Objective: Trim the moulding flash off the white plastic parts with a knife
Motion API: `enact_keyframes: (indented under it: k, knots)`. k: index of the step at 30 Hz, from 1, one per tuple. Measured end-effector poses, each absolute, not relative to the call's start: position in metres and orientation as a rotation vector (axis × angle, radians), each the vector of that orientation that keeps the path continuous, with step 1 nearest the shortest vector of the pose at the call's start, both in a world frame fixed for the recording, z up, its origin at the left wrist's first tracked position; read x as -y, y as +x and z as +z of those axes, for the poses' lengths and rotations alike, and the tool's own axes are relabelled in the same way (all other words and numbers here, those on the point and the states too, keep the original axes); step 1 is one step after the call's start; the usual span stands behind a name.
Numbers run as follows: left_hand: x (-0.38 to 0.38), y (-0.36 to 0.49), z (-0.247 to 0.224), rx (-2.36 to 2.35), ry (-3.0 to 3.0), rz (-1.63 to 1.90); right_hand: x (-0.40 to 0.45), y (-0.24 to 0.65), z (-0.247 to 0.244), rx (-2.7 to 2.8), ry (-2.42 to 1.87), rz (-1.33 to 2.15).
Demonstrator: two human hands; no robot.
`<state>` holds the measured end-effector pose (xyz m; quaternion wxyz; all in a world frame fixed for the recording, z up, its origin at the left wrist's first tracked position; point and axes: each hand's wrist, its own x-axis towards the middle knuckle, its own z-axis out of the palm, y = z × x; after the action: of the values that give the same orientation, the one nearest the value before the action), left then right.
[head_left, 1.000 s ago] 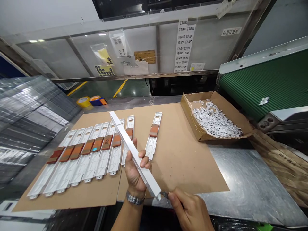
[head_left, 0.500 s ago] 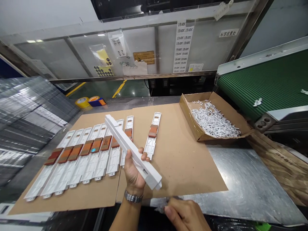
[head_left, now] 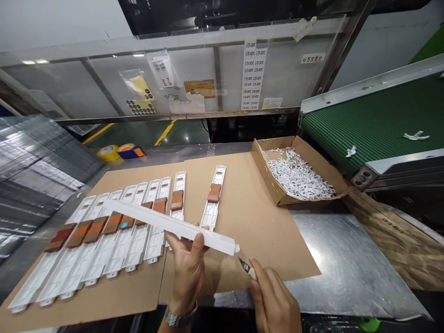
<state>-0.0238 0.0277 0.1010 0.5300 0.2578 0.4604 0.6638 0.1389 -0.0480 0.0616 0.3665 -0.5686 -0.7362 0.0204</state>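
My left hand grips a long white plastic strip from below, thumb on its near side. The strip slants from upper left down to the right, above the row of parts. In my right hand is a small knife with a pale handle, mostly covered by my fingers. Its blade points up and left, just below the strip's right end and apart from it. Several similar white strips with orange-brown blocks lie side by side on the cardboard. A single one lies farther right.
A cardboard box of small white plastic bits stands at the back right. Beyond it runs a green conveyor belt carrying two white scraps. Tape rolls sit at the back left. Cardboard sheets cover part of the metal table.
The strip in my left hand has turned flatter and its far end has swung left. My right hand has risen toward the strip's right end, and the knife blade now shows.
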Motion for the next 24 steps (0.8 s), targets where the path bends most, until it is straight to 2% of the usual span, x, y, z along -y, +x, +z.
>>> enact_keyframes:
  k: [24]
  knots:
    - [-0.0191,-0.0254,0.1028,-1.213,0.719,1.594,0.0468,0.1323,0.0662,1.925,-1.577,-0.107]
